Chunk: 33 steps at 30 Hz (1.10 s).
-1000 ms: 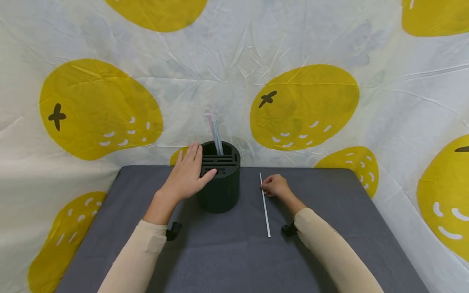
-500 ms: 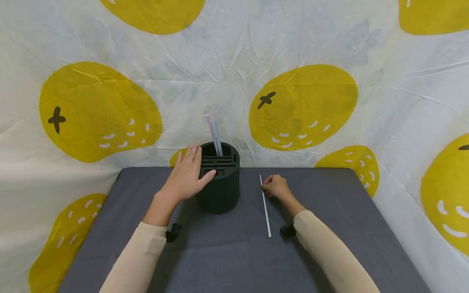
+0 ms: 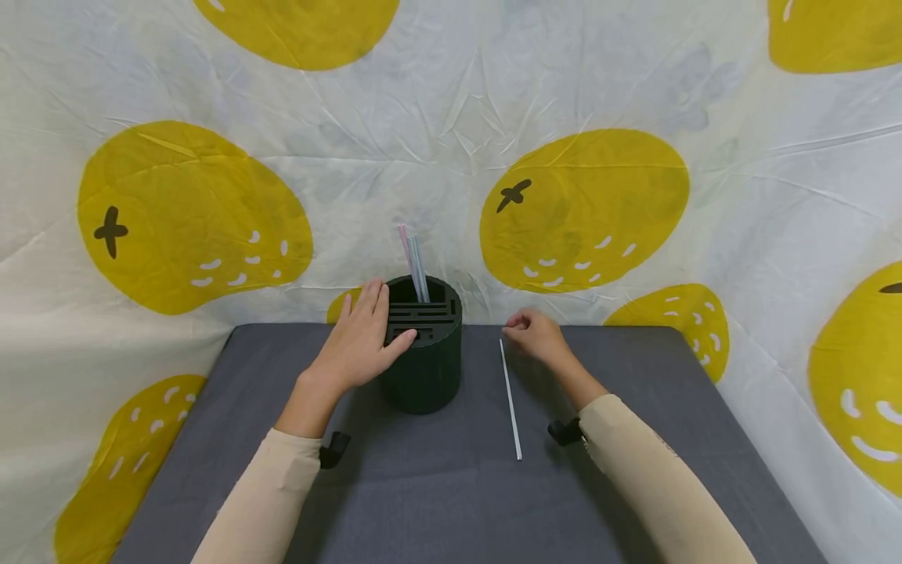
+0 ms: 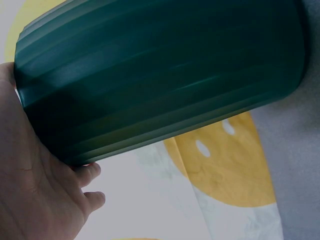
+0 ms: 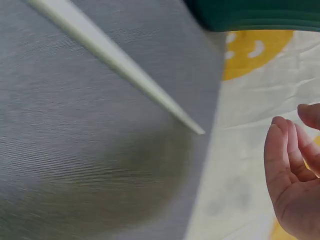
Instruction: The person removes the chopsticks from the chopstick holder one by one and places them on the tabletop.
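A dark green knife block (image 3: pixel 421 376) with a slotted black top stands upright on the table. Several thin pink and bluish straws (image 3: pixel 419 270) poke up from its open rear part. My left hand (image 3: pixel 355 333) rests on the block's top rim at the left, fingers extended and thumb over the front edge; in the left wrist view the hand (image 4: pixel 42 185) touches the block's upper end. To the right, a thin white straw (image 3: pixel 510 399) lies lengthwise on the cloth. Just beyond its far end hovers my right hand (image 3: pixel 537 335), fingers loosely bent, holding nothing; the right wrist view shows a gap between thumb and fingers (image 5: pixel 280 155).
A grey cloth covers the table (image 3: pixel 437 509). Behind it hangs a white curtain (image 3: pixel 395 188) printed with large yellow fruit, close to the back of the knife block. A dark wrist camera (image 3: pixel 565 432) is worn on each forearm.
My right hand has let go of the white straw and risen away from it, toward the table's back edge. The straw stays where it lay. My left hand keeps its place on the knife block.
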Available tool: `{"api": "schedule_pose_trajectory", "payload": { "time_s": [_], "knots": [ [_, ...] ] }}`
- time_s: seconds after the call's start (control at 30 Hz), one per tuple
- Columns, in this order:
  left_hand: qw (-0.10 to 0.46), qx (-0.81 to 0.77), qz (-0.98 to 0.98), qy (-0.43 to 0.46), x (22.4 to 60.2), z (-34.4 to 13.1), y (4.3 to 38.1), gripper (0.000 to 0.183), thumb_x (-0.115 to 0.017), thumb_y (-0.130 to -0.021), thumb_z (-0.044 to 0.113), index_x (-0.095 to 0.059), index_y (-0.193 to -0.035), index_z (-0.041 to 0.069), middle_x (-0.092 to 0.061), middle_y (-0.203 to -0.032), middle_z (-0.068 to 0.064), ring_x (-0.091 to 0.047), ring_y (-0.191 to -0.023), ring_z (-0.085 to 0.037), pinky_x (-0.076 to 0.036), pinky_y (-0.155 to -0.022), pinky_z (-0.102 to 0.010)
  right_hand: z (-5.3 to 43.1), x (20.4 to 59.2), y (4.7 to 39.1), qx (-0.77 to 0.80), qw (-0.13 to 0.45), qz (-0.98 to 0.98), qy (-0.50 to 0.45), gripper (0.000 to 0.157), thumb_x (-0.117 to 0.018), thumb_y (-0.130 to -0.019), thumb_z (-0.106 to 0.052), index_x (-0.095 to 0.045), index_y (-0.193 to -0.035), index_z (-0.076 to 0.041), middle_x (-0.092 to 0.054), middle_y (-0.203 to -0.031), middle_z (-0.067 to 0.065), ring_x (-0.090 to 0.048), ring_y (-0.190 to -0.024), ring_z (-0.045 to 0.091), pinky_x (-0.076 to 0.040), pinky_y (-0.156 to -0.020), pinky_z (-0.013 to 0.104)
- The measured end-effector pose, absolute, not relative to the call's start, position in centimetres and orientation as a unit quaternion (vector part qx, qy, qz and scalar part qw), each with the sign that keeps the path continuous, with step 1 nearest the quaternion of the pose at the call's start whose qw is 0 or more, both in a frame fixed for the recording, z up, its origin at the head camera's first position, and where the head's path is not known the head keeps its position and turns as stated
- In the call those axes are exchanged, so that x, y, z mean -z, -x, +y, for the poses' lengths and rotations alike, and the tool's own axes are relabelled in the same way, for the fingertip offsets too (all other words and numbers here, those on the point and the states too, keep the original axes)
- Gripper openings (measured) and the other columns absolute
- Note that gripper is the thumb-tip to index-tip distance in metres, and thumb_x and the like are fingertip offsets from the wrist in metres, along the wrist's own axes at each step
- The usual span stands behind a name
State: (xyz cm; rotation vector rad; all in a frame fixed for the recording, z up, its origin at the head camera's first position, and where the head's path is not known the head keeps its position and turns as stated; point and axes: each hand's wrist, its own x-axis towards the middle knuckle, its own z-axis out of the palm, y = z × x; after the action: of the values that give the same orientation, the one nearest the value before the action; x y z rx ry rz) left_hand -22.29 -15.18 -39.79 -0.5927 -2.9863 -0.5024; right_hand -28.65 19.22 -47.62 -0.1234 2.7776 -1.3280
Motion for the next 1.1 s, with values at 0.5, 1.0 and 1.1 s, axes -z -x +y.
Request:
{"api": "schedule_pose_trajectory", "payload": {
  "time_s": [0.5,1.0,1.1],
  "knots": [
    [0.028,0.164,-0.967,0.192,39.7,-15.1,22.2,0.100,-0.030,-0.102,0.074,-0.006,-0.165,0.000,0.003,-0.174,-0.014,-0.001,-0.162,-0.033,0.001,-0.128,-0.060,16.2,40.9,29.8,0.457,-0.006,0.880,0.127,0.024,-0.072,-0.098,-0.023,-0.072,-0.113,-0.003,-0.075,-0.099,0.015,-0.072,-0.090,0.037,-0.062,-0.079,0.039],
    [0.029,0.165,-0.967,0.192,39.8,-15.2,22.4,0.102,-0.030,-0.101,0.076,-0.007,-0.165,0.000,0.002,-0.174,-0.015,0.002,-0.162,-0.031,0.000,-0.128,-0.062,10.8,36.8,31.1,0.424,-0.026,0.877,0.225,0.028,-0.072,-0.099,-0.023,-0.074,-0.124,-0.010,-0.077,-0.113,0.006,-0.071,-0.105,0.024,-0.059,-0.092,0.041],
    [0.031,0.167,-0.967,0.193,39.8,-15.2,22.4,0.102,-0.030,-0.101,0.076,-0.007,-0.165,0.000,0.002,-0.174,-0.015,0.002,-0.162,-0.030,0.000,-0.128,-0.062,9.7,36.4,31.3,0.410,-0.025,0.882,0.229,0.031,-0.072,-0.099,-0.025,-0.073,-0.126,-0.009,-0.077,-0.112,0.005,-0.071,-0.104,0.023,-0.059,-0.092,0.041]
  ]
}}
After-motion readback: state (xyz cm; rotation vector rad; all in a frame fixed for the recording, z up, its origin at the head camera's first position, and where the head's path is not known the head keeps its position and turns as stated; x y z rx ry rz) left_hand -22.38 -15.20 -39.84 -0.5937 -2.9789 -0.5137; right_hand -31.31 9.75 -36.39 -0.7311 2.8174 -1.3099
